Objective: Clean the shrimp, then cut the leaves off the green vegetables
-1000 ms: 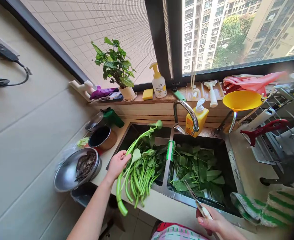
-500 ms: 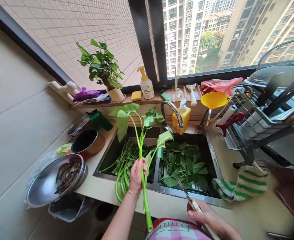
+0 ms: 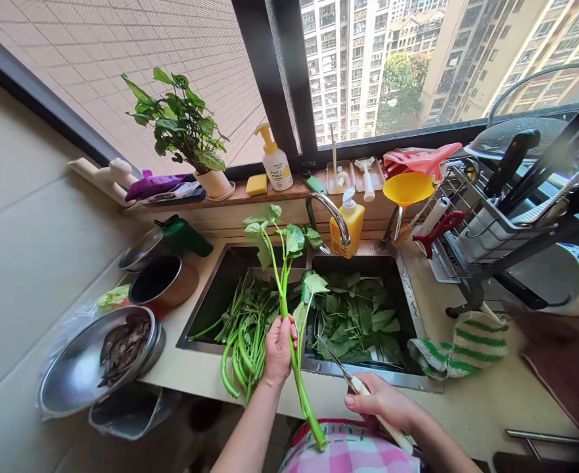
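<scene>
My left hand [image 3: 278, 348] is closed around a long green vegetable stalk [image 3: 294, 368], held upright over the sink's front edge with its leaves [image 3: 279, 233] up and its thick cut end near my lap. My right hand [image 3: 380, 401] grips a knife [image 3: 341, 368] by its pale handle, the blade pointing up-left toward the stalk. More stalks [image 3: 242, 332] lie in the left sink basin [image 3: 205, 295] and hang over its front edge. Loose green leaves [image 3: 361, 318] fill the right basin.
A steel bowl [image 3: 72, 378] with dark scraps, a brown pot [image 3: 163, 282] and a lid stand at the left. Faucet [image 3: 326, 213] and yellow soap bottle [image 3: 348, 226] sit behind the sink. A dish rack [image 3: 510, 223] and a striped cloth [image 3: 461, 345] are at the right.
My left hand lifted one stalk out of the left basin and stood it upright over the sink edge. My right hand brought the knife left, closer to the stalk.
</scene>
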`<action>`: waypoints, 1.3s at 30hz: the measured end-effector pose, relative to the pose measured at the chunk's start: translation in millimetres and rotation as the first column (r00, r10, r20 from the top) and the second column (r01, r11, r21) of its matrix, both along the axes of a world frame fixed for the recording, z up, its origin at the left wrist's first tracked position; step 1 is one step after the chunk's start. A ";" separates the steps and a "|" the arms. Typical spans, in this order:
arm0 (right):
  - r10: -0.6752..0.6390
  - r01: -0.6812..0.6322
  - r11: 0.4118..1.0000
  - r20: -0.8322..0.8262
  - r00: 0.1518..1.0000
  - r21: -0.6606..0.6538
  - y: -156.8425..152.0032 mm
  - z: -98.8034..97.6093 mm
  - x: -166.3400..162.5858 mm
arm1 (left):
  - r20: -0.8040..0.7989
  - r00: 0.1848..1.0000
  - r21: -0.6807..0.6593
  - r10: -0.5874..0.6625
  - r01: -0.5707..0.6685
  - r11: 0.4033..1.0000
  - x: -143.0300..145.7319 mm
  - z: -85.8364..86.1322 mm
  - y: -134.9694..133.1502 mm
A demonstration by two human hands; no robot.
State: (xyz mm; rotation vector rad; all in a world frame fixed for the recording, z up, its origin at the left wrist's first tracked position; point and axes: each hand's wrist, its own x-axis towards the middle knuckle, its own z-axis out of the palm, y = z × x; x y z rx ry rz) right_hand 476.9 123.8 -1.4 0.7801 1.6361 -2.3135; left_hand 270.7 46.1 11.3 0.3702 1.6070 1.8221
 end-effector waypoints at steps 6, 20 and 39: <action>0.070 -0.071 0.989 0.014 0.997 0.129 1.1 24.7 3.4 | -0.311 0.950 -0.059 0.021 -0.041 0.997 -0.8 -5.1 17.6; -0.064 -0.170 0.755 0.329 0.942 0.634 -2.0 8.4 8.8 | -0.629 0.777 -0.176 -0.025 -0.110 0.978 10.0 -13.4 37.1; -0.167 -0.041 0.832 0.320 0.933 0.553 -3.2 -13.8 18.1 | -0.556 0.830 -0.171 -0.044 -0.063 0.983 15.0 -19.1 37.6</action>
